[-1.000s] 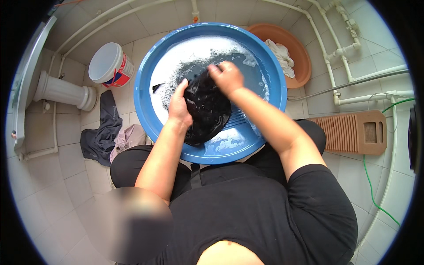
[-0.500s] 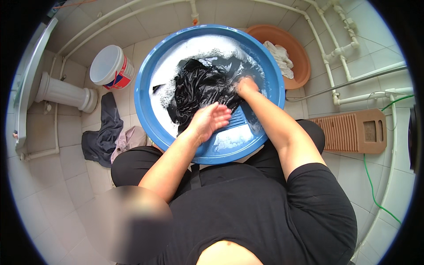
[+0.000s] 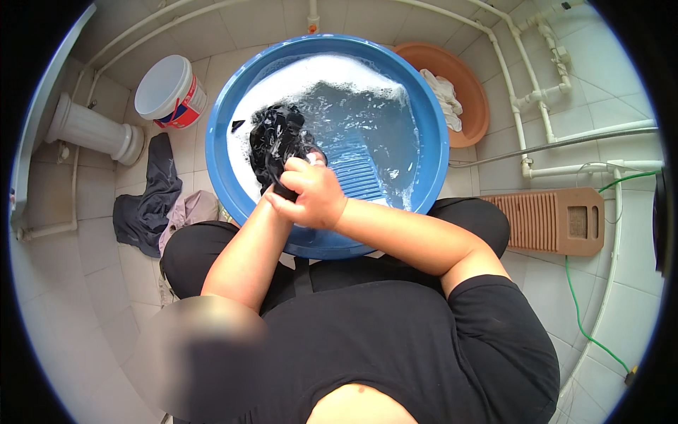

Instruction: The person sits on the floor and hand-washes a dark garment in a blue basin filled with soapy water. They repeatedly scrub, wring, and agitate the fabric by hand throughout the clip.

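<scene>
A wet black garment [image 3: 275, 141] is bunched up in the left part of a blue basin [image 3: 445, 127] of soapy water. My right hand [image 3: 311, 192] reaches across and is closed on the garment's near edge, beside my left wrist [image 3: 274, 212]. Black cloth lies around that wrist. The garment and my right hand mostly hide my left hand, so its fingers cannot be made out. Ridges of a blue washboard surface [image 3: 353, 169] show in the water to the right of my hands. White foam [image 3: 318, 71] covers the basin's far and left sides.
At the left stand a white bucket [image 3: 164, 88] and a white pedestal [image 3: 92, 131]. Dark clothing [image 3: 152, 201] and a pale pink cloth [image 3: 187, 212] lie on the tiles. To the right are an orange-brown basin [image 3: 479, 106] holding white cloth [image 3: 443, 99], a brown washboard [image 3: 547, 220] and wall pipes.
The black garment has been gathered to the left, uncovering water and ridges. My right hand has moved from the basin's right side to my left wrist. My left hand, formerly open, is now mostly hidden.
</scene>
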A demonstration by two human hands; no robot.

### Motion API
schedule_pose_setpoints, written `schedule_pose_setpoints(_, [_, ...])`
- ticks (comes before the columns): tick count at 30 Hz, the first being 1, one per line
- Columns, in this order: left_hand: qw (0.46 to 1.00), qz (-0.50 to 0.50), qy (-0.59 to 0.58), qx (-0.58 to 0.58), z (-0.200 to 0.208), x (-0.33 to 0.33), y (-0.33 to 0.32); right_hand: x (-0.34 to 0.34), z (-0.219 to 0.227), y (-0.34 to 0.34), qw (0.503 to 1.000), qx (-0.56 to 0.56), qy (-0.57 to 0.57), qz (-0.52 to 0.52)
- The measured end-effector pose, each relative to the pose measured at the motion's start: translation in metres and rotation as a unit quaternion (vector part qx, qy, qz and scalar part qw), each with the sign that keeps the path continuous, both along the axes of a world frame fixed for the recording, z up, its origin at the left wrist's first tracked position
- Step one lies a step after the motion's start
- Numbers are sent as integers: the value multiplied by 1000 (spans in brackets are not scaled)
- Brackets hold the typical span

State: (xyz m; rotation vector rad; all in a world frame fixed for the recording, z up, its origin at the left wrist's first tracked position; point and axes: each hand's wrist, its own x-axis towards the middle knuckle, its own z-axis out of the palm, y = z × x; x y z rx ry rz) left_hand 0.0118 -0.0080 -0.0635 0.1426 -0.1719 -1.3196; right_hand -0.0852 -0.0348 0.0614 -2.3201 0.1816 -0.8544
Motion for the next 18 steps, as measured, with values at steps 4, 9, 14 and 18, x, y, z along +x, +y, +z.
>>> schedule_pose_setpoints(4, [917, 31, 51, 395, 51, -19, -22, 19, -49, -57, 971, 77, 54, -218])
schedule_pose_setpoints(9, [998, -37, 58, 3, -59, 4, 13, 20, -38, -20, 990, 69, 23, -124])
schedule_pose_setpoints(14, [989, 55, 130, 32, -19, -21, -8, 14, -49, -23, 999, 16, -6, -47])
schedule_pose_setpoints(18, [911, 65, 23, 407, 64, -34, -14, 21, -69, -58, 973, 87, 68, -205])
